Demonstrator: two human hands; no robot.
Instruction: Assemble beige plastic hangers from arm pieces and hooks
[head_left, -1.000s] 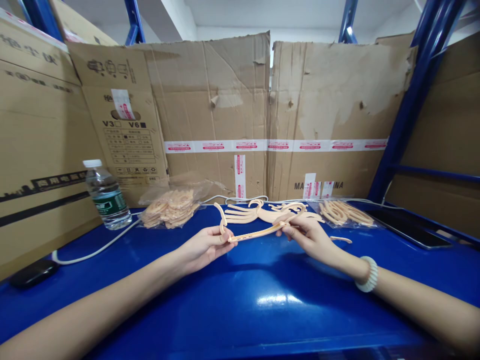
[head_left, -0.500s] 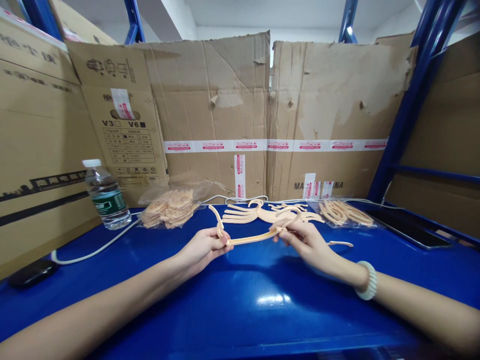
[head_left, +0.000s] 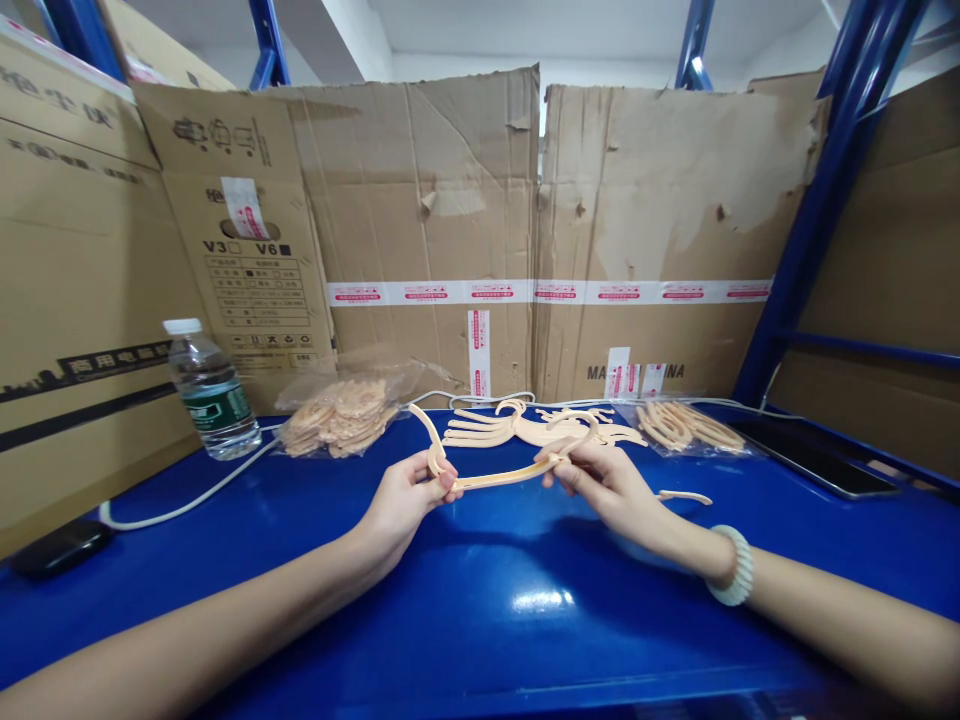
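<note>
Between my two hands, above the blue tabletop, is a beige plastic hanger (head_left: 499, 480) made of slim curved parts. My left hand (head_left: 409, 497) pinches its left end, where a short curved arm sticks up past the fingers. The fingers of my right hand (head_left: 607, 480) close on the other end of the long bar, beside a hook-shaped curve. Behind the hands lies a stack of similar beige hanger parts (head_left: 480, 430), partly hidden by the held hanger and my right hand. One loose curved strip (head_left: 686, 497) rests right of my right hand.
A clear bag of beige pieces (head_left: 341, 415) and a water bottle (head_left: 214, 395) stand at left. Another bag of hook-like pieces (head_left: 686, 425) and a dark phone-like slab (head_left: 817, 460) lie at right. A white cable (head_left: 180, 510) runs to a black object (head_left: 64, 548). Cardboard (head_left: 427, 230) walls the back.
My left hand has shifted slightly left, and the short arm at the hanger's left end has tipped a little further left. My right hand keeps nearly the same place.
</note>
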